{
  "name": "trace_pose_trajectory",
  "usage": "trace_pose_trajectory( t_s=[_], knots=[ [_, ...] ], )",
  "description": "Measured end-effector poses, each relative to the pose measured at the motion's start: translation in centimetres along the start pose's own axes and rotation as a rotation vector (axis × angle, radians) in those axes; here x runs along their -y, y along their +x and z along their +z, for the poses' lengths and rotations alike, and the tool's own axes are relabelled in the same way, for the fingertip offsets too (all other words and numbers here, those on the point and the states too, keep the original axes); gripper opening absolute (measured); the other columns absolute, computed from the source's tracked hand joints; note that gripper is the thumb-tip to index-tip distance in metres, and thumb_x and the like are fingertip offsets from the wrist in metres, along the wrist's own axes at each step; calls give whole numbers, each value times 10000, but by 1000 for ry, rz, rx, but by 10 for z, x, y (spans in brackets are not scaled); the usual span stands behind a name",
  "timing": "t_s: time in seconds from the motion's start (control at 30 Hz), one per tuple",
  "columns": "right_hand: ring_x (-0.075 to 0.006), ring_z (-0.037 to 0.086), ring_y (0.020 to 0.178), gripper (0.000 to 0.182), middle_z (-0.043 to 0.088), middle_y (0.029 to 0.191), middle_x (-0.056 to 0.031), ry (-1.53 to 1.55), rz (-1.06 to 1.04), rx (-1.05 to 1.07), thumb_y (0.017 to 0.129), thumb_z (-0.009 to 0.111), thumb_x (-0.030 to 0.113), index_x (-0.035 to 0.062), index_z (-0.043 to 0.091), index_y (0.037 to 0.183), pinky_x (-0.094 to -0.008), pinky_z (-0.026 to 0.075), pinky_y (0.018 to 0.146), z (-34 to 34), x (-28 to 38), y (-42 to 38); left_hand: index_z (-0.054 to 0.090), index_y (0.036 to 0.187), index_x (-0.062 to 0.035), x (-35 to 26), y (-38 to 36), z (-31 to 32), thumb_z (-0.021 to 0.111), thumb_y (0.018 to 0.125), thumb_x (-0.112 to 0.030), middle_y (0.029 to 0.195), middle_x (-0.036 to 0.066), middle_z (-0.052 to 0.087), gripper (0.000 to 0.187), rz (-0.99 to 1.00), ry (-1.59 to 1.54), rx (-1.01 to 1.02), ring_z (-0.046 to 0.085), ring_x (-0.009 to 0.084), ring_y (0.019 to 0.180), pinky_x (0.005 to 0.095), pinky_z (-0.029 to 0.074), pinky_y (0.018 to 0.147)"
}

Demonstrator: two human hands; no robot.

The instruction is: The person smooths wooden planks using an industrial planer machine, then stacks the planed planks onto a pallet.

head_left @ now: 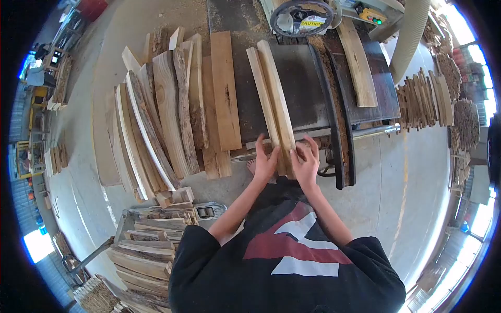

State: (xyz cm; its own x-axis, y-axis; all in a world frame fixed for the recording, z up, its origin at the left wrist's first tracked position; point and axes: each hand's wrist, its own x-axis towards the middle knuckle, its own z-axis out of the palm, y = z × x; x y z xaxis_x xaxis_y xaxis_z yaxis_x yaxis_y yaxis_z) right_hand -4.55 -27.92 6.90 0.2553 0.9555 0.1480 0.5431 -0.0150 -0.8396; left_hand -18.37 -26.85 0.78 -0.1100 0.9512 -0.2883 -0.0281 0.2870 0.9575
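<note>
Wooden strips: two, side by side, near ends between the fingers of both hands; the long axis runs forward from the fingers, far ends a little to the left.
Left hand: at the left edge, fingers spread wide, thumb towards the wood.
Right hand: at the right edge, fingers also parted; neither hand is clearly nearer.
Thumb contact: how firm, I cannot tell.
Black-edged rail: just right of the right fingers, limiting room there.
Tabletop: ahead of the fingers, under the strips.
Forward-left: flat board, then rough boards.
Forward-right: pale board, beyond the rail.
Farthest ahead: handwheel.
</note>
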Motion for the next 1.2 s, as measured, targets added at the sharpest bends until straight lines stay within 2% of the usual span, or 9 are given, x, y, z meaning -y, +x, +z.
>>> trace_pose_trajectory(
  t_s=[0.3, 0.37, 0.43, 0.47, 0.5, 0.57, 0.77, 0.97, 1.2],
  knots=[
    [-260, 648, 1093, 210, 600, 1254, -168, -141, -103, -97, 896, 711, 53, -4, 670, 1094, -372, 571, 774, -3, -8, 2, 196, 1579, -50, -6, -6, 8, 571, 1029, -207, 1190, 172, 628, 684, -121, -122, 268, 628, 190, 1057, 322, 513, 870],
    [-283, 660, 1034, 268, 654, 1115, -159, -149, 47, -239, 876, 746, 119, -27, 666, 1087, -388, 537, 777, 1, -16, 9, 192, 1583, -53, -8, -4, 8, 575, 1027, -205, 1193, 170, 629, 693, -202, -143, 277, 632, 194, 1055, 318, 515, 864],
    [-185, 666, 845, 310, 675, 893, -94, 115, 748, 248, 909, 730, 212, -35, 674, 1088, -321, 506, 788, -1, -46, 10, 198, 1586, -59, 7, 0, 10, 585, 1025, -215, 1206, 169, 626, 700, -126, -215, 266, 636, 194, 1050, 321, 516, 874],
    [-123, 615, 796, 360, 631, 742, -18, 233, 771, 335, 925, 711, 303, -48, 689, 1003, -307, 492, 753, -4, -48, 4, 198, 1586, -59, 9, -1, 9, 585, 1025, -215, 1206, 169, 626, 700, -126, -218, 265, 636, 194, 1050, 321, 516, 874],
    [-123, 615, 796, 360, 631, 742, -18, 231, 771, 341, 925, 711, 303, -48, 689, 1003, -307, 492, 753, -6, -42, 1, 197, 1587, -58, 9, -2, 8, 589, 1023, -218, 1218, 166, 622, 705, -148, -239, 267, 632, 198, 1067, 330, 514, 890],
    [-181, 651, 975, 410, 713, 1111, -145, -274, 385, 229, 930, 697, 341, -69, 687, 942, -312, 501, 804, -5, -29, -3, 196, 1587, -57, 10, 0, 4, 593, 1021, -222, 1231, 163, 618, 711, -175, -257, 257, 627, 202, 1084, 339, 513, 905],
    [-182, 652, 981, 340, 698, 1150, -83, 337, 688, 160, 954, 689, 259, -29, 669, 1134, -288, 472, 887, 5, -53, -10, 202, 1581, -38, -22, -3, -5, 630, 1000, -211, 1272, 143, 600, 742, -296, -319, 274, 595, 215, 1165, 369, 492, 970],
    [-123, 633, 999, 457, 702, 1101, -73, 478, 707, 215, 982, 660, 300, -2, 617, 1323, -284, 488, 912, 16, -27, 0, 182, 1590, -38, -6, 0, -2, 699, 944, -204, 1336, 179, 569, 844, -194, -235, 335, 617, 221, 1150, 352, 517, 947],
    [-119, 629, 1001, 430, 708, 1117, -84, 508, 797, 265, 1021, 605, 299, -23, 638, 1304, -273, 494, 889, 13, -28, 3, 170, 1600, -38, 0, 5, -5, 700, 932, -141, 1272, 165, 619, 859, -131, 29, 286, 636, 207, 1111, 327, 520, 927]
  ],
)
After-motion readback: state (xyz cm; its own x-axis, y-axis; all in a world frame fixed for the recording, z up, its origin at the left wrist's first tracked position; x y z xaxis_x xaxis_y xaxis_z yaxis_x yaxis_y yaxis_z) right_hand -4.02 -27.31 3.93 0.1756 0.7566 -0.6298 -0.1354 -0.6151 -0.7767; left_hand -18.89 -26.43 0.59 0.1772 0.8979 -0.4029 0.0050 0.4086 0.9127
